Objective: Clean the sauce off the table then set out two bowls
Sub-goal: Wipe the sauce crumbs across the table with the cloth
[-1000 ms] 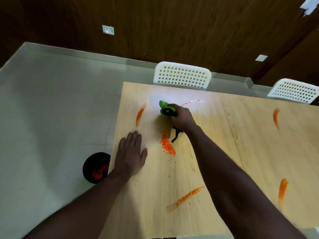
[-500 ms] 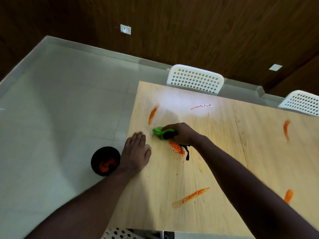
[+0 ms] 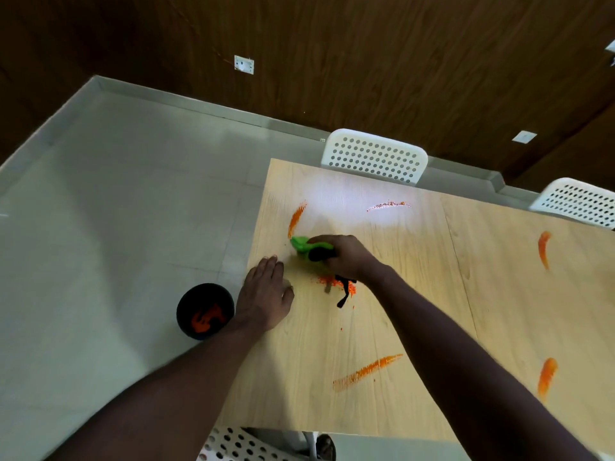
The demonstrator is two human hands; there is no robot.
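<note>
A single wide-angle camera, worn on the person's head, looks forward and steeply down from the near edge of the counter (image 3: 332,410). It is close enough that both forearms run in from the bottom of the frame, and the hands sit near its middle: the left hand (image 3: 266,294) flat, the right hand (image 3: 346,257) round a green scrubber (image 3: 299,244). The view is tilted, so the counter slants up to the right, with grey floor (image 3: 116,227) filling the left side and two white chairs (image 3: 374,156) and a dark wooden wall (image 3: 332,61) closing off the top.

Dining room: wooden table (image 3: 416,294), 2 white perforated chairs (image 3: 374,156), wood-panelled wall (image 3: 366,61).
</note>
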